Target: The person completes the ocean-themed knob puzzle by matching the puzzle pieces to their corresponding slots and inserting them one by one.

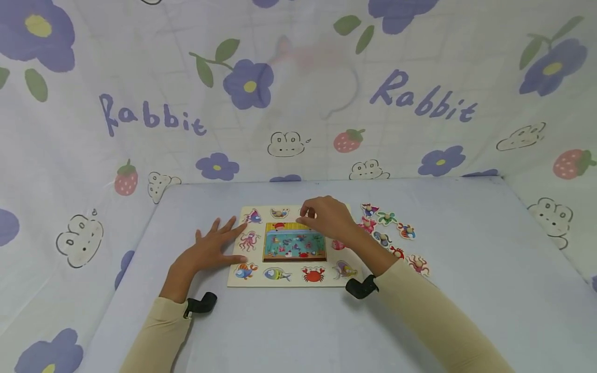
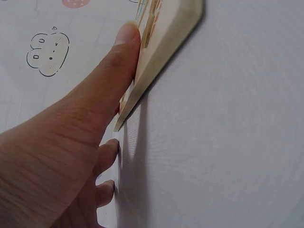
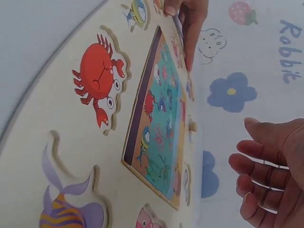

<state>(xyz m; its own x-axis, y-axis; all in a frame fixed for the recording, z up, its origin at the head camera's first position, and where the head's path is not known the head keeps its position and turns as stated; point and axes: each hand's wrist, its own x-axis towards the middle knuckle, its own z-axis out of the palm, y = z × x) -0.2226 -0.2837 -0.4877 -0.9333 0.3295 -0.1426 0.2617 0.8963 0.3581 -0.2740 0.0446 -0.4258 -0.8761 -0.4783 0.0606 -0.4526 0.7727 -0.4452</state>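
Note:
A pale wooden puzzle board (image 1: pixel 235 283) lies flat on the table, with sea animals printed round an aquarium picture (image 1: pixel 295 242). My left hand (image 1: pixel 212 251) rests on its left edge with fingers spread; in the left wrist view the thumb (image 2: pixel 124 52) lies along the board's edge. Over the board's upper right, my right hand (image 1: pixel 328 217) hovers with loosely bent fingers. The right wrist view shows that right hand (image 3: pixel 270 166) with nothing between thumb and fingers. On the board's top row sits a snail-like piece (image 1: pixel 280 213) with a knob (image 3: pixel 192 126).
Several loose knobbed pieces lie right of the board, among them a green one (image 1: pixel 386 217), a red crab (image 1: pixel 396 253) and an octopus (image 1: pixel 418 265). Partly under the right forearm is the board's right side. A patterned cloth (image 1: pixel 317 93) hangs behind the table.

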